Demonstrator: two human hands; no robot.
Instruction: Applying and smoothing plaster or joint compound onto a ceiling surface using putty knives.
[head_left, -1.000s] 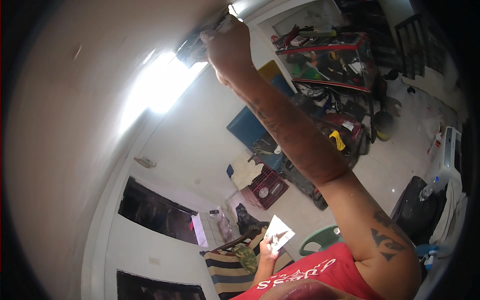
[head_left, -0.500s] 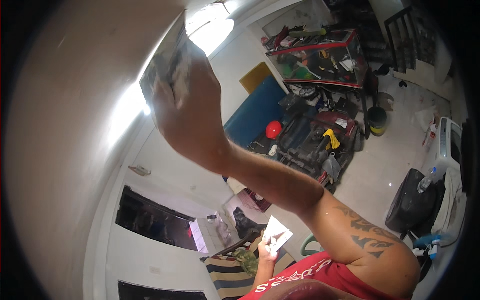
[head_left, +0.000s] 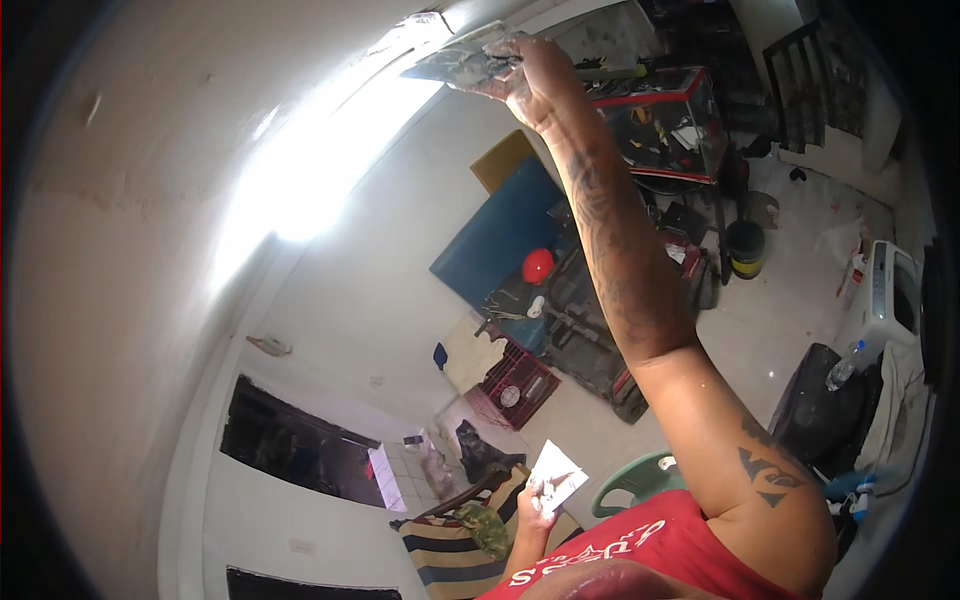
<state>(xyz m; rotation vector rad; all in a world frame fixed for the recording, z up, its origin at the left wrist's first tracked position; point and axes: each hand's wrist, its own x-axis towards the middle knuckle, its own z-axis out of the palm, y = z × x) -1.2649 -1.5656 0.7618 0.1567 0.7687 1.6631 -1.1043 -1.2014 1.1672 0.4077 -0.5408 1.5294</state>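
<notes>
High up, my right hand point(head_left: 540, 85) grips a flat grey plate point(head_left: 455, 62), smeared with whitish paste, with the arm stretched out. The plate is close to the bright lamp point(head_left: 300, 190) and the pale ceiling surface point(head_left: 120, 260); whether it touches the surface I cannot tell. Low in front of my red shirt point(head_left: 610, 550), my left hand point(head_left: 537, 508) holds a white square board point(head_left: 562, 472) by its edge. White paste lies on the board and on the fingers.
A blue panel point(head_left: 500, 235) leans on the far wall behind a red ball-like object point(head_left: 538, 266). Beyond my arm stands a red-framed glass tank point(head_left: 665, 130) full of clutter. Below are a green plastic chair point(head_left: 625, 487), a striped seat point(head_left: 450, 550) and a pink crate point(head_left: 515, 385).
My right hand has swung right and away from me along the pale surface with the plate, and the forearm has turned. My left hand with the board has barely moved.
</notes>
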